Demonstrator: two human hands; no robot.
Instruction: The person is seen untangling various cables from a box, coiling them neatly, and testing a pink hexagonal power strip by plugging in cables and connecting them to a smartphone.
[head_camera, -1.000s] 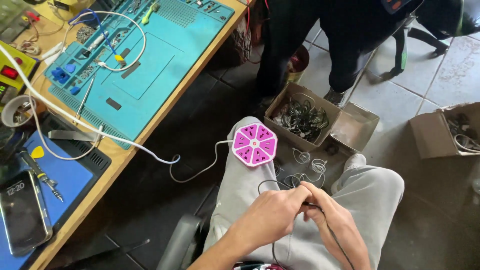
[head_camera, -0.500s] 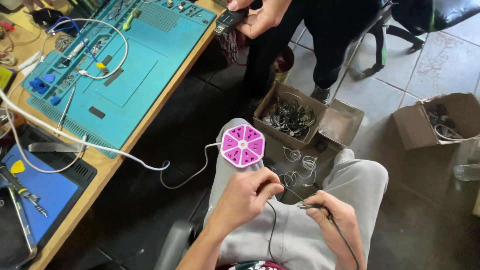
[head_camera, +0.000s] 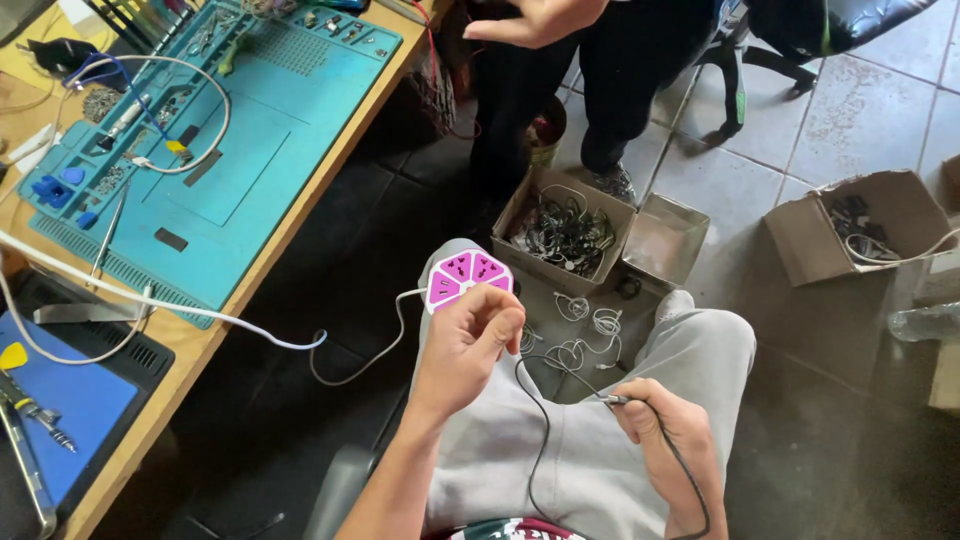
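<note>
Your left hand (head_camera: 465, 340) is closed at the pink power strip (head_camera: 462, 280) on your knee; right hand (head_camera: 668, 435) grips a black cable (head_camera: 535, 440). Wooden bench w/ teal mat (head_camera: 250, 150) at left, tiled floor (head_camera: 860, 110) w/ cardboard box (head_camera: 565, 230) in front.

Two open brown cardboard boxes of tangled cables, one (head_camera: 565, 232) near and one (head_camera: 850, 235) farther right, one pink hexagonal plastic power strip (head_camera: 468, 277), one teal rubber work mat (head_camera: 250, 165), and one thin black cable (head_camera: 540, 420).

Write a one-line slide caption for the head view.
Seated person's left hand reaches a pink hexagonal power strip on the knee; right hand holds a thin black cable.
</note>
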